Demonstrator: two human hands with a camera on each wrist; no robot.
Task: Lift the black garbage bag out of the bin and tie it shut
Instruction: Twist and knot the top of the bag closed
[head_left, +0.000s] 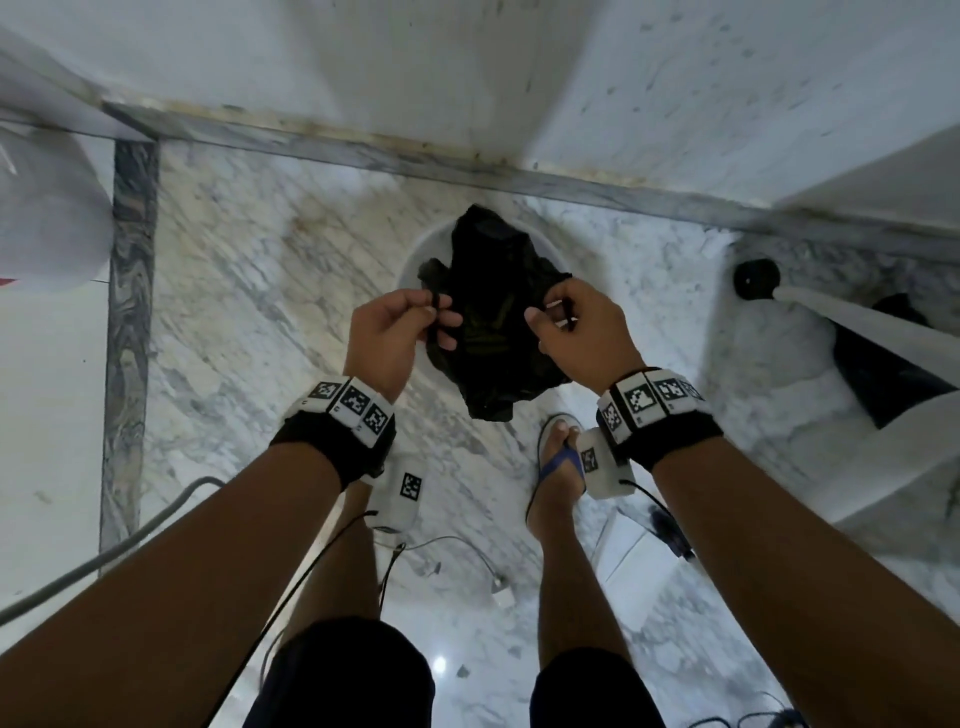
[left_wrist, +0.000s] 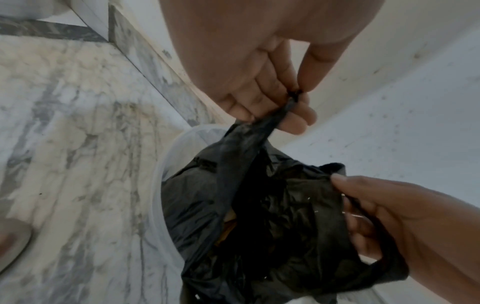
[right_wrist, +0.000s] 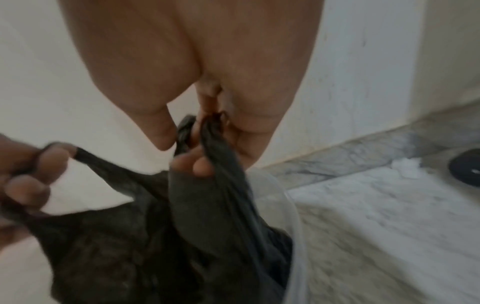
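Note:
A black garbage bag (head_left: 493, 322) hangs partly out of a round white bin (head_left: 415, 260) on the marble floor, its lower part still inside the rim. My left hand (head_left: 400, 322) pinches a twisted corner of the bag's mouth between thumb and fingers. My right hand (head_left: 571, 322) grips the opposite edge, with the plastic looped round its fingers. In the left wrist view the bag (left_wrist: 259, 216) gapes open between the left hand (left_wrist: 280, 98) and the right hand (left_wrist: 389, 216), and the bin rim (left_wrist: 166, 164) shows beside it. The right wrist view shows the right hand (right_wrist: 205, 135) holding the gathered bag (right_wrist: 207, 205).
A white wall and a grey marble skirting (head_left: 363, 145) run just behind the bin. A white rounded object (head_left: 47, 218) stands at the far left. A black round thing (head_left: 756, 278) and white furniture (head_left: 883, 364) stand at the right. Cables (head_left: 441, 551) lie near my sandalled foot (head_left: 558, 452).

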